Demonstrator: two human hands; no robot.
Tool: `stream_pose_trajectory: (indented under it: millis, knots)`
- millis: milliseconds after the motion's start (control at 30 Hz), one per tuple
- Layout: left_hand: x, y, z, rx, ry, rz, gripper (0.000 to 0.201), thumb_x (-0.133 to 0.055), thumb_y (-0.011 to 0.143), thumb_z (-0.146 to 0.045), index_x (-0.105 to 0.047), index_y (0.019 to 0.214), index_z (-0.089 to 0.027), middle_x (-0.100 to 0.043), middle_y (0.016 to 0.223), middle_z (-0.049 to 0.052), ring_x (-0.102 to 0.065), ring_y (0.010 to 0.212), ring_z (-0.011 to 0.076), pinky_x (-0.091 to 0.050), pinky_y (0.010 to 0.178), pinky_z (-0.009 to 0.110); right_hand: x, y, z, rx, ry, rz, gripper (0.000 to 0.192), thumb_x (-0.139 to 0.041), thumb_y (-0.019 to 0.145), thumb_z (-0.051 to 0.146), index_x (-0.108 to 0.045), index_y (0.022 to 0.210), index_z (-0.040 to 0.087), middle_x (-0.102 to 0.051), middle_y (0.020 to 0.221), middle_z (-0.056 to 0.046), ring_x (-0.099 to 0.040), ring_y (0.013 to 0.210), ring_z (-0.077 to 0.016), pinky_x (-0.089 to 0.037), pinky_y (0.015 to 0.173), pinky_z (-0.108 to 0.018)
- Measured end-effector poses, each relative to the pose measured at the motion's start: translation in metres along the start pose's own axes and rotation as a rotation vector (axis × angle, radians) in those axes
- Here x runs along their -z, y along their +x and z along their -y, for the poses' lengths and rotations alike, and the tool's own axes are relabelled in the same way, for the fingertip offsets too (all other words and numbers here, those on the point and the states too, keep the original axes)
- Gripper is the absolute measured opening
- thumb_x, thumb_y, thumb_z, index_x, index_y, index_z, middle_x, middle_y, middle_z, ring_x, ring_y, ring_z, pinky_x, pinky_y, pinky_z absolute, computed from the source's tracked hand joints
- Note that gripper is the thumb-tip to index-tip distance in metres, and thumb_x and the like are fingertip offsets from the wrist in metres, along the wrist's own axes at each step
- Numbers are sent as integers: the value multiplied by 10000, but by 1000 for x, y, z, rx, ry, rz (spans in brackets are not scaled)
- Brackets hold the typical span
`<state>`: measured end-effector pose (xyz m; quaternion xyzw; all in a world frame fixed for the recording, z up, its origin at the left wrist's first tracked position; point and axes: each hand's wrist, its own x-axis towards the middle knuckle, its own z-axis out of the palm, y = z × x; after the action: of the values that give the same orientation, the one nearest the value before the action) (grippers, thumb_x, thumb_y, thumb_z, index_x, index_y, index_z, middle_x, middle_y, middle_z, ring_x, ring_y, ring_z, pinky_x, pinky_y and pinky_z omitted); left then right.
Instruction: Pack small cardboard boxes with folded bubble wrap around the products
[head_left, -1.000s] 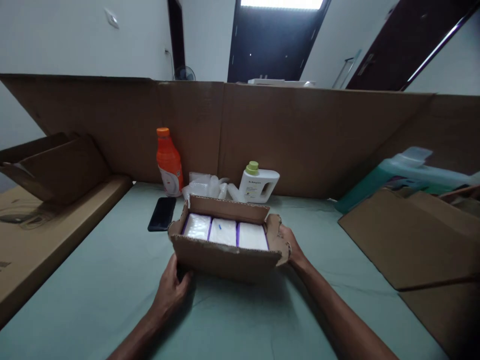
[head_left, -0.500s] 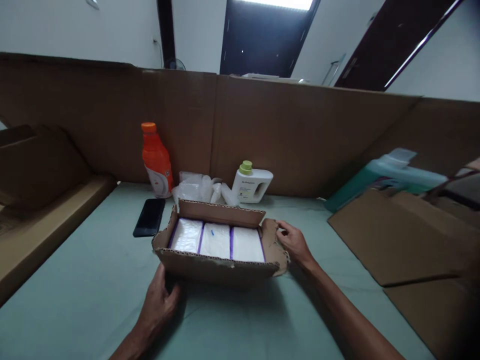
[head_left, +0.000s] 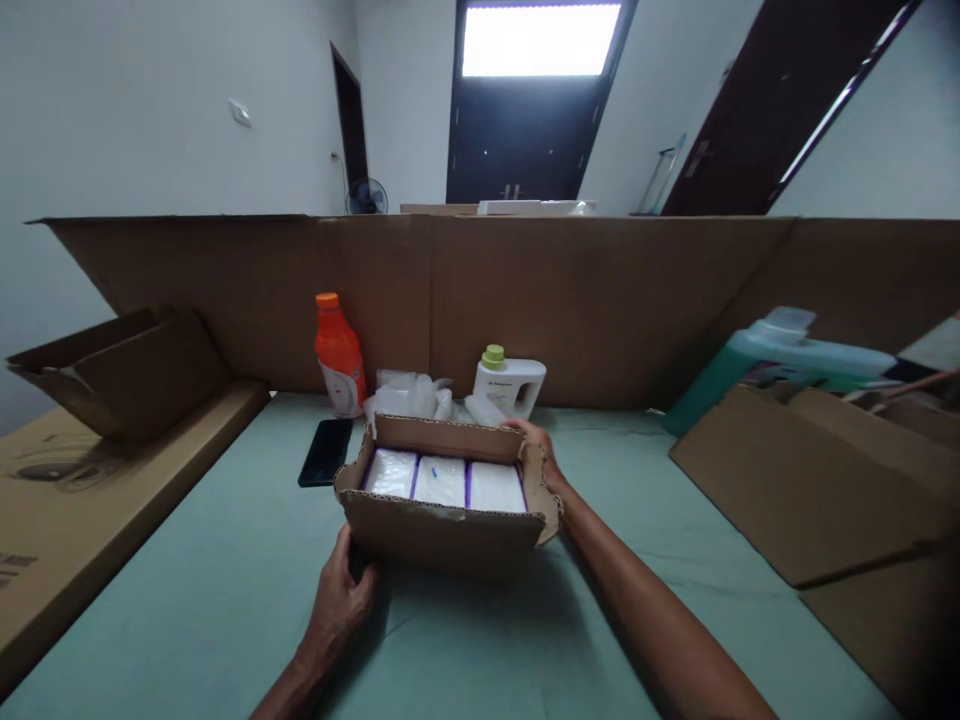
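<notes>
The box (head_left: 442,500) stood open on the table (head_left: 187,600), three white packs (head_left: 441,482) inside, flaps not yet closed. The left hand (head_left: 341,600) gripped its near corner; the right hand (head_left: 541,455) curled fingers over the far flap.

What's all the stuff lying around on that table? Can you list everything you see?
Open cardboard box: 1, brown, middle of the table.
Wrapped packs: 3, white with purple edges, side by side inside the box.
Phone: 1, black, flat, left of the box.
Bottle: 1, orange, upright behind the phone.
Jug: 1, white with green cap, behind the box.
Clear plastic wrap: a bunch, between bottle and jug.
Teal container: 1, lying at right.
Cardboard wall: brown, along the back.
Table cover: pale green.
Left hand: on the box's near left corner.
Right hand: on the box's far right flap.
</notes>
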<state>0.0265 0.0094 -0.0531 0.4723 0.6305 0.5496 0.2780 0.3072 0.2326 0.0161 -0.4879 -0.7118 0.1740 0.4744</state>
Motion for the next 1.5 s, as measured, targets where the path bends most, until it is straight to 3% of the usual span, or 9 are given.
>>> stream_pose_trajectory:
  millis: [267,367,467,700,1000,1167,1267,1367,1500]
  knots:
    - [13,-21,-30,1,44,-71,761,-673,765,-376,-417,1460,-199,-517,1425,164,-526,1279,338,-554,764,343,148,-196,28,-352,-66,-258,400,-722,762,534,-651,948,187,-709,879,-63,-663,777,-194,-541,718,-322]
    - [18,-62,-52,-48,14,-75,768,-683,807,-352,-366,1501,-260,-511,1440,133,-511,1300,306,-499,981,438,136,-255,65,-472,114,-264,559,-787,733,466,-593,1189,208,-700,953,-65,-680,843,-194,-556,731,-297]
    - [11,-114,-68,48,-137,2,738,-680,835,-377,-366,1490,-247,-538,1398,143,-576,1220,280,-467,1041,471,93,-284,104,-470,235,-78,346,-741,802,412,-662,1071,209,-687,961,-68,-669,853,-185,-556,739,-272]
    - [11,-139,-72,454,-455,236,1061,-762,712,-425,-188,1549,-115,-672,1172,161,-685,1023,282,-552,897,399,13,-294,165,-520,582,286,231,-636,895,446,-653,848,221,-655,796,-20,-631,740,-170,-540,689,-268]
    - [89,-102,-47,148,-28,-308,680,-596,875,-272,-337,1500,-205,-577,1334,161,-597,1202,272,-483,1043,497,46,-282,129,-747,398,229,438,-709,787,578,-627,999,203,-698,918,-74,-682,762,-213,-552,599,-294]
    - [63,-131,-84,-523,477,245,577,-590,895,-196,-444,1450,-259,-546,1438,109,-409,1415,317,-331,1175,564,44,-275,126,-610,27,264,695,-656,787,600,-534,1332,184,-713,1134,-142,-703,807,-233,-554,687,-353]
    - [39,-129,-84,-611,645,581,502,-615,879,-255,-529,1369,-190,-587,1389,137,-435,1390,353,-248,1199,619,25,-262,127,-437,-263,351,685,-599,793,552,-562,1347,150,-739,955,-107,-661,646,-223,-516,637,-367]
    - [46,-116,-63,-502,785,622,315,-596,864,-204,-640,1174,-169,-639,1285,153,-498,1320,367,-246,1172,665,14,-256,122,-326,-359,383,527,-479,852,456,-644,1257,161,-733,816,-78,-677,669,-246,-504,643,-365]
    - [101,-107,-38,-444,869,455,290,-551,818,-88,-659,1065,-196,-634,1283,130,-503,1303,344,-282,1156,638,25,-263,116,-292,-377,352,454,-466,879,440,-667,1200,189,-718,759,-48,-679,667,-239,-494,628,-343]
